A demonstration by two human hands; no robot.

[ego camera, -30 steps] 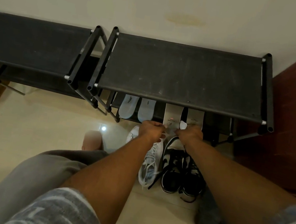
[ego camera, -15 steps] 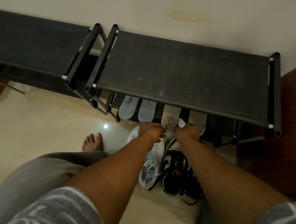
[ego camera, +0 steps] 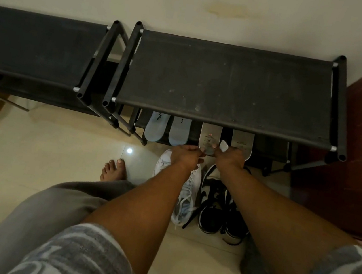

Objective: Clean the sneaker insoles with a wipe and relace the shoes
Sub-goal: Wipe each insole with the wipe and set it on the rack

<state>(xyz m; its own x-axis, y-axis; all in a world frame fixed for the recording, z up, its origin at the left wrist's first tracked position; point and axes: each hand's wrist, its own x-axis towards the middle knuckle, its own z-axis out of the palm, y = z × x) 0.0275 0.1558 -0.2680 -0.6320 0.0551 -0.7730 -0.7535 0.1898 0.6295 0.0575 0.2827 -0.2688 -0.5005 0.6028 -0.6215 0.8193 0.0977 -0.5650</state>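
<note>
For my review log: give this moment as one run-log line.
step: insole wiping | left hand: holds grey insole | right hand: pinches wipe | black-and-white sneakers: on floor

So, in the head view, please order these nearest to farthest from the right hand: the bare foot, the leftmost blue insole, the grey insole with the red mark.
1. grey insole with the red mark: just left of the right hand.
2. leftmost blue insole: further left in the same row.
3. bare foot: on the floor, farthest left.
</note>
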